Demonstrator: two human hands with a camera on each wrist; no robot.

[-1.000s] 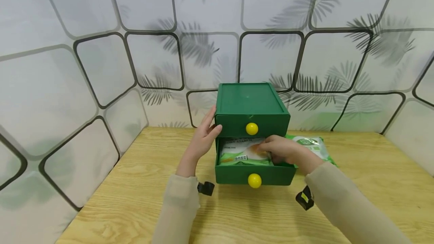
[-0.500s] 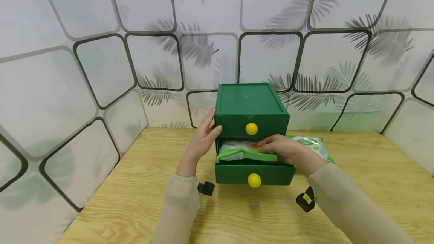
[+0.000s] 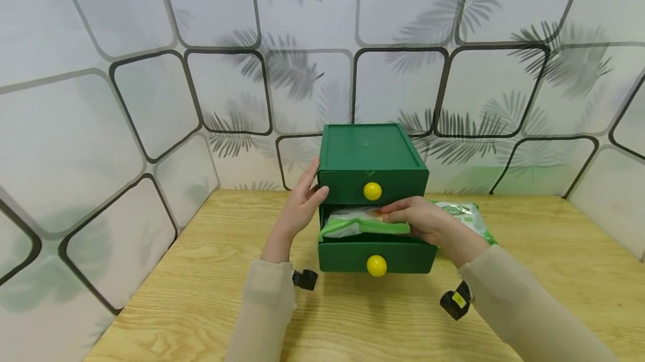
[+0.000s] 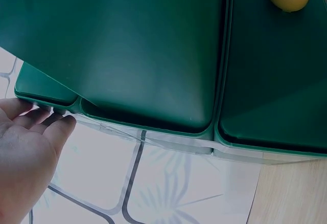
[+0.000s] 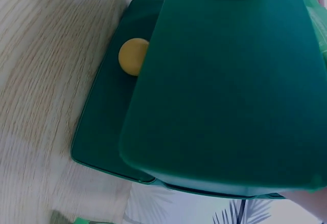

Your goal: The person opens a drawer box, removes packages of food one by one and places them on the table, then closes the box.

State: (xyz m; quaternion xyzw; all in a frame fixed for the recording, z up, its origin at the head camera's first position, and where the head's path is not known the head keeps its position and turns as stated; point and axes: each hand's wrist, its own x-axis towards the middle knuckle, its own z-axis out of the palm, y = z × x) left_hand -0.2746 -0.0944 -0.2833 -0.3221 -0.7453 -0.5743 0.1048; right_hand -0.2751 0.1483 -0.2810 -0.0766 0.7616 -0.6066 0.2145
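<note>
A green cabinet (image 3: 370, 146) has its upper drawer (image 3: 342, 186) closed and the drawer below (image 3: 347, 258) pulled out. Both have yellow knobs. Inside the pulled-out drawer lies a white and green bag of corn starch (image 3: 360, 227), its green edge raised above the drawer front. My right hand (image 3: 428, 219) reaches in from the right and pinches the bag's upper side; some fingers are hidden behind it. Against the cabinet's left side rests my left hand (image 3: 299, 208), fingers extended and thumb on the upper drawer's front. The left wrist view shows the left hand (image 4: 28, 155) at the cabinet's edge.
A second green and white bag (image 3: 466, 216) lies on the wooden table (image 3: 201, 295) to the right of the cabinet. Under the pulled-out drawer, the right wrist view shows a closed lower drawer (image 5: 102, 121) with its own knob (image 5: 133, 56). A patterned wall covering (image 3: 227, 93) stands behind.
The bag of corn starch has tipped up, bringing its green edge above the drawer front. My right hand has risen slightly with it. The left hand stays at the cabinet's side.
</note>
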